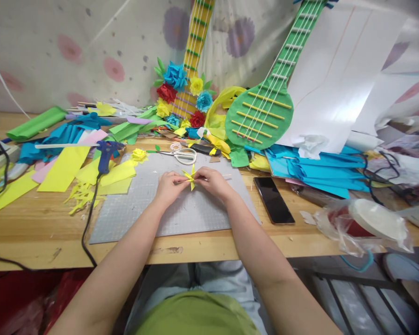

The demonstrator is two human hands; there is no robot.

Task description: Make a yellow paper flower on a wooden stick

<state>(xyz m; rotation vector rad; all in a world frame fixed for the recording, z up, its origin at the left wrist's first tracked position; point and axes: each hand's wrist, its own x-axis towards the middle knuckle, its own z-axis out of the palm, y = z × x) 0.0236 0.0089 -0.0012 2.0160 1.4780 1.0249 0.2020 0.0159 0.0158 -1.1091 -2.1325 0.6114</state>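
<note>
Both hands meet over a grey cutting mat on a wooden table. My left hand and my right hand are both closed in a pinch on a small spiky yellow paper piece held between them, just above the mat. White-handled scissors lie on the mat's far edge, beyond the hands. A small yellow paper flower sits at the mat's far left corner.
A blue glue gun with a black cord stands left of the mat among yellow paper sheets. A black phone lies to the right. Behind are a green paper guitar, a yellow guitar with paper flowers, blue paper and a bagged tape roll.
</note>
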